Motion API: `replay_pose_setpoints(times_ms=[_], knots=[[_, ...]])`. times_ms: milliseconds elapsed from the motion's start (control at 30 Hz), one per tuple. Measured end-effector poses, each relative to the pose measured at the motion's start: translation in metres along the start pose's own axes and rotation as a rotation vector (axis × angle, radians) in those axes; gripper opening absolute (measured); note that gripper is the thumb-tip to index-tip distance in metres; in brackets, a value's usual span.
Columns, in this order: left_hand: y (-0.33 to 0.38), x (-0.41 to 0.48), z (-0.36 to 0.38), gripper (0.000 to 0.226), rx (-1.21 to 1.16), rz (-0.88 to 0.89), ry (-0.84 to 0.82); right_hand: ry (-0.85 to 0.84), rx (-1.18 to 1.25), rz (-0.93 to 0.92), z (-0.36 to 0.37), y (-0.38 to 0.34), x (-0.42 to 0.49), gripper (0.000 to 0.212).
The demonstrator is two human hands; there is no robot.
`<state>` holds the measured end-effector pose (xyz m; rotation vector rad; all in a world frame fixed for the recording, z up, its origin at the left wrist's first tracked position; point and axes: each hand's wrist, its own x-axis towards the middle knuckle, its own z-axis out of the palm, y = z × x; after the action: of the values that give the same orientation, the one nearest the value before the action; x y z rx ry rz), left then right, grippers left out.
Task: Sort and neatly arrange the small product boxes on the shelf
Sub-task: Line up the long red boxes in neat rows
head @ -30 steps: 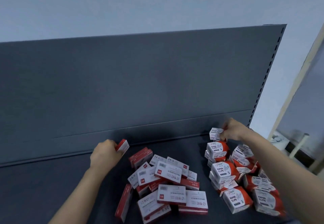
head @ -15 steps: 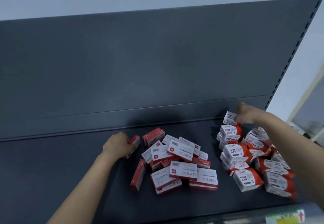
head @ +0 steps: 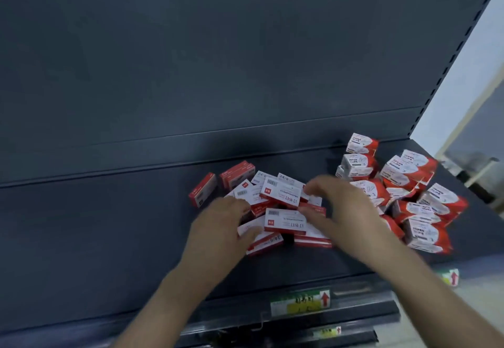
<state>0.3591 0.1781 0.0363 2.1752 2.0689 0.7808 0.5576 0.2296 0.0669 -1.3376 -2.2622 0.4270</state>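
A loose pile of flat red-and-white staple boxes (head: 281, 196) lies mid-shelf. One red box (head: 203, 193) stands apart at the pile's left, near two more red boxes (head: 237, 174). My left hand (head: 221, 227) lies over the pile's left side, thumb against a white box (head: 261, 240); its fingers are hidden. My right hand (head: 341, 208), blurred, hovers over the pile's right side with fingers spread, its thumb near a barcode box (head: 285, 221). A heap of taller paper clip boxes (head: 409, 184) fills the right end.
The dark grey shelf (head: 109, 238) stretches bare to the left, with its back panel (head: 218, 61) behind. Price labels (head: 300, 302) sit on the front edge. The shelf's right end borders a pale wall and doorway (head: 463, 129).
My left hand let go of the red box at the pile's left and came back onto the pile. My right hand left the paper clip boxes and swung left over the staple boxes.
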Motion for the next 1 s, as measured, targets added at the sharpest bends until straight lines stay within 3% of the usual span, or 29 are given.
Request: replay_pose_setpoints(times_ms=[167,533,667,800,1000], knots=[[0.003,-0.007,0.031,0.041,0.182,0.055,-0.093,0.072,-0.032,0.057,0.049,0.018,-0.019,0.039],[0.002,-0.003,0.041,0.044,0.295,0.03,-0.064,0.119,-0.09,0.055,0.07,0.018,-0.015,0.044],[0.0,-0.006,0.044,0.041,0.248,0.028,-0.046,0.053,-0.074,0.07,0.064,0.018,-0.016,0.052],[0.005,-0.01,0.041,0.041,0.168,-0.016,-0.061,0.003,-0.046,0.024,0.057,0.023,-0.023,0.046],[0.012,-0.025,0.025,0.038,-0.173,-0.173,-0.12,-0.128,0.208,0.12,0.033,0.032,-0.039,0.04]])
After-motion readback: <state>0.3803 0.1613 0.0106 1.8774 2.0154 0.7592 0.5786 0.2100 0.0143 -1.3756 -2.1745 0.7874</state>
